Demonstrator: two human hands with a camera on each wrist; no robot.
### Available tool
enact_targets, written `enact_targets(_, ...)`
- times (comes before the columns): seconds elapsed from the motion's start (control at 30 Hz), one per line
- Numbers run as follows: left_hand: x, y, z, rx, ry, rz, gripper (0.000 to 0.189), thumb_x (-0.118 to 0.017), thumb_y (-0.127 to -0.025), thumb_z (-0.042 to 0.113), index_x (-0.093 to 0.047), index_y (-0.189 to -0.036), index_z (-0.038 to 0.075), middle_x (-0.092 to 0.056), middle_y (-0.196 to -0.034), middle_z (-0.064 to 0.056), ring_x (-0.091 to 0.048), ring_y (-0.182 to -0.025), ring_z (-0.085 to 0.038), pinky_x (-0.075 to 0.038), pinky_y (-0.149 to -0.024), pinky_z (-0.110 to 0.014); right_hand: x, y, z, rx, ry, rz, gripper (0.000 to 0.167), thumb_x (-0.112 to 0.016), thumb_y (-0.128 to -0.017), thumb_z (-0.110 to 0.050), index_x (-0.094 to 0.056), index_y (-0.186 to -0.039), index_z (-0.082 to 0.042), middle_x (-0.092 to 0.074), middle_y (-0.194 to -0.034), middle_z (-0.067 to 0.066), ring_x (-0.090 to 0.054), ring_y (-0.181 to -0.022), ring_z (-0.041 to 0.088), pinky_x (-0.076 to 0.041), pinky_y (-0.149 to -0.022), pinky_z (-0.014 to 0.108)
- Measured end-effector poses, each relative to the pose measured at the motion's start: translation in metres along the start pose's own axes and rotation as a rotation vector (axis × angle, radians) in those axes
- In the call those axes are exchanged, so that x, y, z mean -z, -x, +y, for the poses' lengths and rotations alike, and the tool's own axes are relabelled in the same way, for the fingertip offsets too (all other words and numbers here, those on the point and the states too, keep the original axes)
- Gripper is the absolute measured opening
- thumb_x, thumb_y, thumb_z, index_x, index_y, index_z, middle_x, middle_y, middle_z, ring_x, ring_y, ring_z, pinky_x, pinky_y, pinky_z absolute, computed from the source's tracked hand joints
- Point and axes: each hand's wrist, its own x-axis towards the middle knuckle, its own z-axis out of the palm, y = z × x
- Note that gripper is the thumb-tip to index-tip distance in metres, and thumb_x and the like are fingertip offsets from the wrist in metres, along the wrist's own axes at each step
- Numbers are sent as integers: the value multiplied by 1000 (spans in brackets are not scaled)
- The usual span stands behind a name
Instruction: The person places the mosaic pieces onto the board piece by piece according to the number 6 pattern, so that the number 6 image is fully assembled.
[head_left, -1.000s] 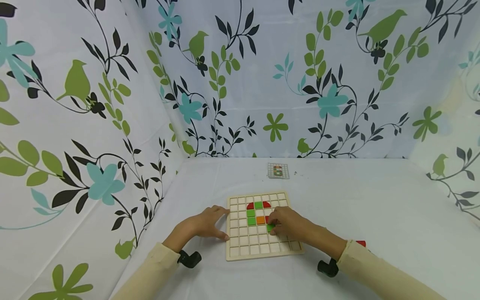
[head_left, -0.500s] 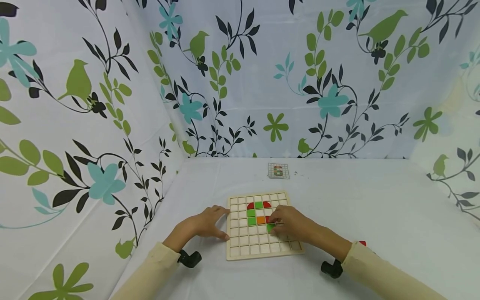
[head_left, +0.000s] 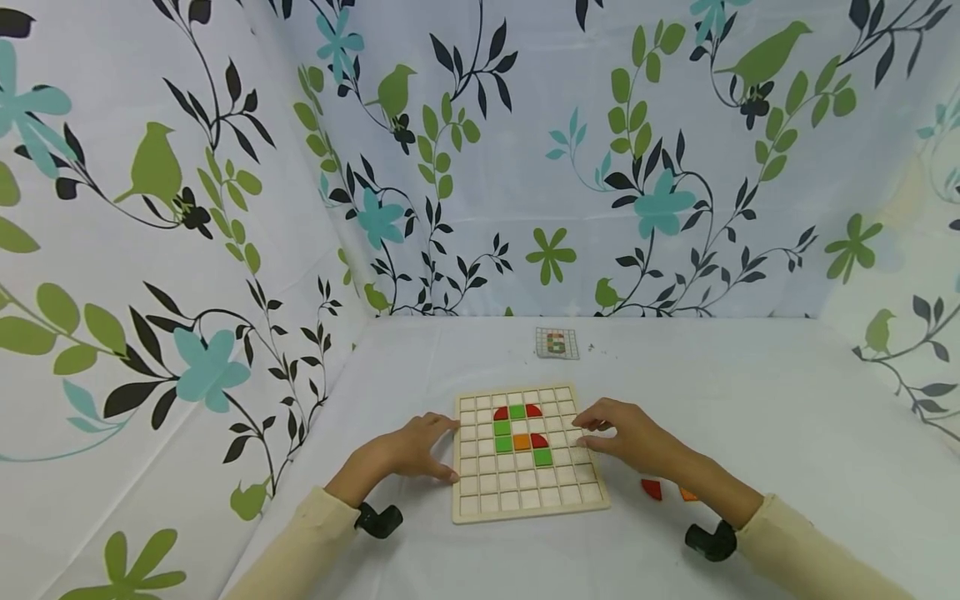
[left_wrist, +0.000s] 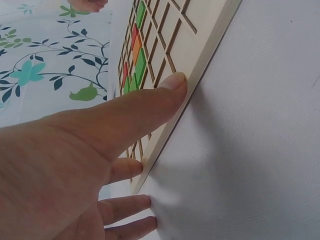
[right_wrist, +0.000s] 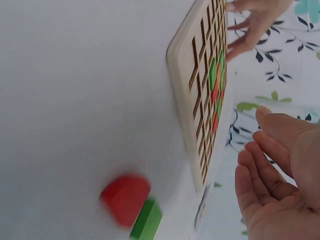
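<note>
A wooden grid board (head_left: pixel 488 501) lies on the white cloth. Its colored pieces include a green tile (head_left: pixel 542 457), an orange tile (head_left: pixel 521 442) and a red quarter-round piece (head_left: pixel 537 441). At the board's left side is my left hand (head_left: pixel 412 446); in the left wrist view its thumb (left_wrist: pixel 172 82) presses on the wooden rim, with the other fingers spread along the edge. My right hand (head_left: pixel 630 433) hovers by the board's right edge, fingers loosely bent, holding nothing. Its palm and fingers (right_wrist: pixel 257 175) are bare in the right wrist view.
Loose on the cloth under the right forearm are a red piece (head_left: pixel 652 489) and an orange piece (head_left: pixel 687 494). The right wrist view also shows a green piece (right_wrist: pixel 147 220) beside a red one. Behind the board lies a small printed grid card (head_left: pixel 556 342). Patterned curtains surround the table.
My right hand has let go of the pieces at the board's middle and moved right, uncovering the red quarter-round and green tile. Loose pieces now show under the forearm. The left hand stays put.
</note>
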Motion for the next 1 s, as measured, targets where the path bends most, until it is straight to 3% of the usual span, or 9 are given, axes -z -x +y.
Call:
enact_targets(0.17,2,2,3,10,0,-2,92,-89,-84,46,-45,-159,14,-41,-163,-14,-38,-152,-39,-41,-118,-60,16,18,17,-64,21,55,33,-80,-96,-22,-73,-126,-8,-72,-119,5,-69,-110,21,-60,-97,39)
enact_targets(0.5,2,-1,2,24,-3,-5,94,-89,-83,49,-45,-160,17,-40,-164,-13,-37,-153,-38,-42,-117,-61,52,59,44,-138,74,155,34,-78,-98,-27,-73,-125,-6,-74,-121,9,-71,-110,29,-62,-92,43)
enact_targets(0.73,4,1,4,33,4,-10,93,-90,-83,47,-45,-160,16,-40,-164,-14,-36,-153,-39,-41,-117,-63,68,89,57,-237,65,168,40,-78,-97,-35,-73,-125,-7,-74,-121,9,-71,-110,30,-63,-90,37)
enact_targets(1.0,2,0,2,33,11,-10,93,-89,-84,46,-45,-160,16,-39,-164,-15,-35,-153,-39,-40,-118,-63,67,124,74,-357,17,117,46,-77,-97,-39,-70,-127,-5,-75,-121,9,-72,-108,27,-64,-85,34)
